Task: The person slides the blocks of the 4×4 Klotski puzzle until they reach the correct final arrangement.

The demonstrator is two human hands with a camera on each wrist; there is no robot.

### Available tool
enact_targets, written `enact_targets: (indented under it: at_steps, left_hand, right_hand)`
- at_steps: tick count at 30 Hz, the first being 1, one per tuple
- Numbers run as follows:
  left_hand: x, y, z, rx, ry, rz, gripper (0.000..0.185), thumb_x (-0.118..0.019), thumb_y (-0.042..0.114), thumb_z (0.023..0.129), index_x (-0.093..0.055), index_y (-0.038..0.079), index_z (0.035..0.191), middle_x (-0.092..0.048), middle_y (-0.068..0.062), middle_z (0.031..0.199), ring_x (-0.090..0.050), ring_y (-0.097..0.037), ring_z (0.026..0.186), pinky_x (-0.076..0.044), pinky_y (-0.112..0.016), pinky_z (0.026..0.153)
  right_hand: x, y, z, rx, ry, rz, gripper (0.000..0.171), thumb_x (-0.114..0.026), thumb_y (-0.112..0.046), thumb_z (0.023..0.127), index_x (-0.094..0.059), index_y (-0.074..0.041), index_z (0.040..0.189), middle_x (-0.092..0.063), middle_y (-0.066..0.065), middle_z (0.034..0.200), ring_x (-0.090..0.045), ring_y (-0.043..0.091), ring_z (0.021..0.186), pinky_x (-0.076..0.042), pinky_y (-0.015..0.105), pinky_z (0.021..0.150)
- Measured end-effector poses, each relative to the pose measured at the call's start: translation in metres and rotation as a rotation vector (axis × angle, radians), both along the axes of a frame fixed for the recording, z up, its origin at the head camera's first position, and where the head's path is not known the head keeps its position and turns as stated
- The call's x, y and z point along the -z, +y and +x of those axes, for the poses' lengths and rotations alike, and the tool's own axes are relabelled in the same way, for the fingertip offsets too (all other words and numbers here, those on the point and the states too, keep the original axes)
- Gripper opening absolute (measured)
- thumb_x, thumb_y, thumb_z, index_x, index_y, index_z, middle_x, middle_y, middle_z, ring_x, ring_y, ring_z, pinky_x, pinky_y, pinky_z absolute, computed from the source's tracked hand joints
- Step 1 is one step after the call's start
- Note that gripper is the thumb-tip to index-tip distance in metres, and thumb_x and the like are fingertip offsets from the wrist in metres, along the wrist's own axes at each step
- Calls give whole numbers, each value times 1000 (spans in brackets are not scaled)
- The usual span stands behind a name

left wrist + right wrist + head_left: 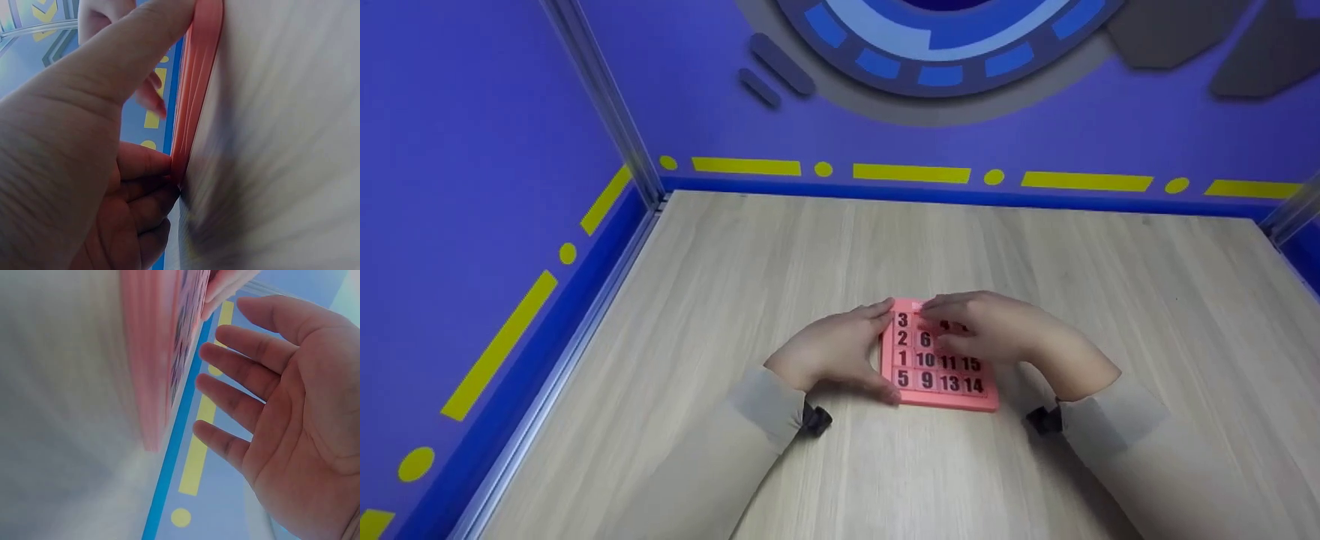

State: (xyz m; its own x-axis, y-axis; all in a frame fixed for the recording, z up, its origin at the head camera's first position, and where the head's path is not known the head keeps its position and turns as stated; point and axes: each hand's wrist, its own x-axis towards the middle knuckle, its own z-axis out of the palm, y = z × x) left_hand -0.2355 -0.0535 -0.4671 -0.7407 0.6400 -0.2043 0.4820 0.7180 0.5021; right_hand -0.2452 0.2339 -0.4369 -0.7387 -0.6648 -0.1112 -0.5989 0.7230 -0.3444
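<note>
A pink number slide puzzle [926, 375] lies flat on the wooden table, black numerals on its tiles. My left hand [840, 346] holds it along its left side, thumb at the near corner and fingertips at the far one. In the left wrist view that same hand [107, 112] spans the puzzle's pink side [197, 84]. My right hand [1005, 326] is over the puzzle's upper right part and hides several tiles. Seen from the right wrist, its fingers [242, 363] are spread and loosely bent, apart from the puzzle, holding nothing.
The light wooden table [735, 255] meets a blue back wall [697, 90] with yellow markings. Another blue wall [472, 150] stands on the left, joined by a metal post [607, 97]. Each wrist wears a dark strap piece [815, 418].
</note>
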Motion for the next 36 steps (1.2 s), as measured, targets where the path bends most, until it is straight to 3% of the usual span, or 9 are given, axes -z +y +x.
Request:
enact_targets:
  at_steps: [6,11,22,36]
  left_hand:
    - [-1,-1,1,3,-1,-15,136,-96,71,78,-29,9,179,-16,2,192,-24,-26,178,-27,-41,146]
    - [0,0,0,11,6,-35,136,-95,73,79,-28,10,179,-13,4,193,-24,-28,178,-27,-42,146]
    - [1,0,0,-11,0,-39,136,-95,73,78,-30,10,180,-16,5,193,-24,-23,178,-28,-40,146]
    - [3,-1,-1,-5,10,-35,136,-96,71,78,-28,11,180,-15,4,192,-21,-22,178,-27,-38,146]
  right_hand:
    - [4,-19,-2,-42,-72,67,59,-68,-36,113,-57,-19,168,-55,8,175,-46,38,167,-37,64,139]
    - [10,-25,1,-13,-139,140,68,-65,-46,112,-46,-26,175,-47,5,180,-37,44,171,-27,69,142]
    - [13,-15,0,-9,-107,135,61,-63,-39,113,-53,-22,171,-51,5,178,-40,33,171,-27,66,143]
    - [15,4,2,68,-160,89,58,-66,-35,113,-56,-22,169,-51,2,178,-31,35,175,-20,67,144]
